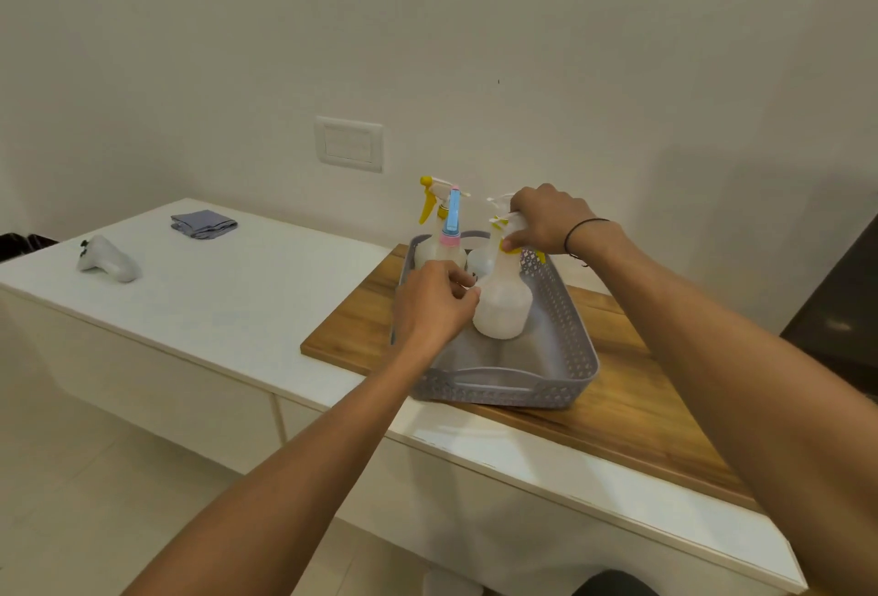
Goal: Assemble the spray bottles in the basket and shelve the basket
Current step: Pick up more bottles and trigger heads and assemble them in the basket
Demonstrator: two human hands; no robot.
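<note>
A translucent spray bottle (502, 298) stands upright in the middle of the grey lattice basket (565, 320), which sits on a wooden board (632, 401) at the worktop's (247, 296) right end. The right hand (546, 220) grips its yellow-and-white trigger head (503, 220); the left hand (434, 303), fingers curled, pinches the bottle's side. Two more bottles (439, 234) stand at the basket's far end. A folded cloth (203, 223) and white controller (108, 259) lie toward the worktop's left end

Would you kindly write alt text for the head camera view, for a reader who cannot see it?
A person's right hand grips the spray head of a white bottle standing in a grey basket, while the left hand touches its side. The basket sits on a wooden board atop a white counter.
</note>
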